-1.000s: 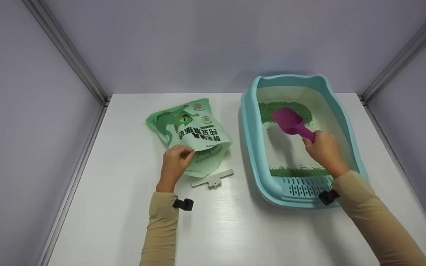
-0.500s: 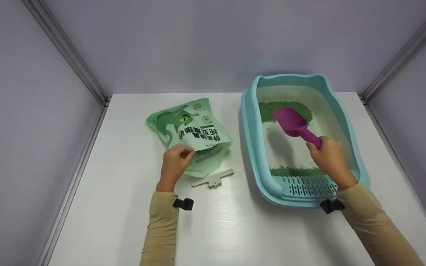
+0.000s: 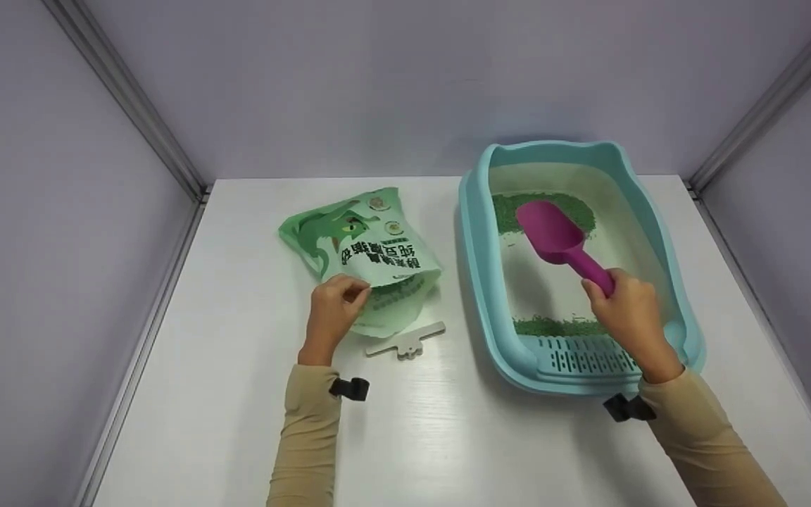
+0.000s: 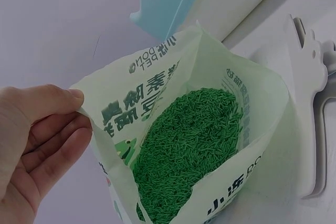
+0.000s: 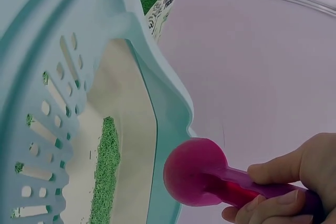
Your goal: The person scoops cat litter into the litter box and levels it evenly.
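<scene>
My left hand (image 3: 335, 313) pinches the open edge of a green cat litter bag (image 3: 384, 246) between thumb and fingers. The bag lies on the table, its mouth held apart; green pellets (image 4: 184, 145) fill the inside in the left wrist view. My right hand (image 3: 627, 310) grips the handle of a magenta scoop (image 3: 553, 229), held above the blue litter box (image 3: 479, 282). No pellets show in the scoop's bowl in the head view. Green litter lies in the box as a far patch (image 3: 578, 211) and a near strip (image 3: 553, 327), with pale floor between.
A light grey clip (image 3: 405, 343) lies on the white table (image 3: 405, 436) just below the bag's mouth. The box has raised walls and a slotted step (image 3: 581, 359) at its near end. Pale panels (image 3: 405, 84) stand around the table.
My right hand has drawn back towards me and a little to the right, carrying the scoop, which stays over the box. My left hand and the bag have stayed in place.
</scene>
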A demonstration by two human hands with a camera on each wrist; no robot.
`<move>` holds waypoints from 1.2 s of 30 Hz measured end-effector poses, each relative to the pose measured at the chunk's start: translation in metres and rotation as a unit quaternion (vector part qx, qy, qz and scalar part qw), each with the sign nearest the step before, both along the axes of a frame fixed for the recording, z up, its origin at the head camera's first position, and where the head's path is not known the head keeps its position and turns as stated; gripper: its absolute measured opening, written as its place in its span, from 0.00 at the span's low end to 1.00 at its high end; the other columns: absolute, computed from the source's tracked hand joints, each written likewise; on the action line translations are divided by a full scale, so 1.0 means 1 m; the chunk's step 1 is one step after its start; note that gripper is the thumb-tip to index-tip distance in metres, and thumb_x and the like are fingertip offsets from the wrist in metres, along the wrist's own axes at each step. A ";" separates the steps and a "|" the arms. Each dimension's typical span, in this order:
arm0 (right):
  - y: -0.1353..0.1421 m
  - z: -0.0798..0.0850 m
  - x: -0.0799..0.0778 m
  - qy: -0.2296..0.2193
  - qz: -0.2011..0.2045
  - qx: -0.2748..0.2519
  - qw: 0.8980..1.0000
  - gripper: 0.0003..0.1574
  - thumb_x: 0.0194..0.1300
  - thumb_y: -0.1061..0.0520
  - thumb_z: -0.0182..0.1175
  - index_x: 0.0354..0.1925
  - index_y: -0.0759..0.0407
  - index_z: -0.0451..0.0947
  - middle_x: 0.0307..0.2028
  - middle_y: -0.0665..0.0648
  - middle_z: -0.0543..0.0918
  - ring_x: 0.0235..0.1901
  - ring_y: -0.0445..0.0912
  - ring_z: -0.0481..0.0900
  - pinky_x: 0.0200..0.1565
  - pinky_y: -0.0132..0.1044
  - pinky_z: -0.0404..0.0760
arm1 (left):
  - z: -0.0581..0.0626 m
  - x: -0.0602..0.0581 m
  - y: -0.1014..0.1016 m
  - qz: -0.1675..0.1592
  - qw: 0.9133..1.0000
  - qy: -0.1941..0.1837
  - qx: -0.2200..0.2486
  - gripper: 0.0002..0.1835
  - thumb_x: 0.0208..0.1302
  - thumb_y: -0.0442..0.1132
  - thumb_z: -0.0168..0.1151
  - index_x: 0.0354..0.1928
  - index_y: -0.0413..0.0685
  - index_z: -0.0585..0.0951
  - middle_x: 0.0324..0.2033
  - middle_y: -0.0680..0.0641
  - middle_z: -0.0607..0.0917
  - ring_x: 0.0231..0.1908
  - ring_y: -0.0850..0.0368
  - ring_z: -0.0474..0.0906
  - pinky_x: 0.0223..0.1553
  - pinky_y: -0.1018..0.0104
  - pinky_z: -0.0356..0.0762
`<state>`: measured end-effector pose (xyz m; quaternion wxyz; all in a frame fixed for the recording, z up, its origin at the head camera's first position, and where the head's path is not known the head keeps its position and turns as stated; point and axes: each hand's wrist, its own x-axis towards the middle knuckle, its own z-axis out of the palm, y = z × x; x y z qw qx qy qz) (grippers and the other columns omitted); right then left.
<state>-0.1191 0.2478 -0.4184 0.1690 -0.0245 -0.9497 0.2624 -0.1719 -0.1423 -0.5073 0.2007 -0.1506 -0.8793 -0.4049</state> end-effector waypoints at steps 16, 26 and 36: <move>-0.013 0.011 0.017 0.015 0.008 -0.010 1.000 0.16 0.62 0.61 0.63 0.38 0.77 0.78 0.20 0.68 0.77 0.18 0.49 0.67 0.21 0.31 0.61 | -0.001 0.000 0.001 0.004 1.000 -0.005 -0.001 0.02 0.58 0.31 0.67 0.33 0.39 0.86 0.29 0.43 0.86 0.29 0.52 0.84 0.33 0.63 0.85; -0.021 0.016 0.024 0.027 0.016 -0.010 0.999 0.14 0.61 0.62 0.64 0.38 0.75 0.79 0.20 0.66 0.77 0.17 0.45 0.64 0.20 0.29 0.61 | 0.001 0.001 0.001 -0.001 1.000 -0.008 0.003 0.03 0.59 0.32 0.66 0.33 0.39 0.86 0.29 0.42 0.86 0.30 0.52 0.85 0.34 0.63 0.86; -0.035 0.017 0.034 0.042 0.050 -0.002 0.998 0.14 0.57 0.64 0.67 0.38 0.75 0.79 0.18 0.63 0.75 0.17 0.45 0.63 0.21 0.29 0.60 | -0.002 0.001 0.001 0.003 1.000 -0.004 0.000 0.02 0.58 0.31 0.67 0.33 0.39 0.86 0.29 0.42 0.86 0.30 0.52 0.84 0.33 0.63 0.85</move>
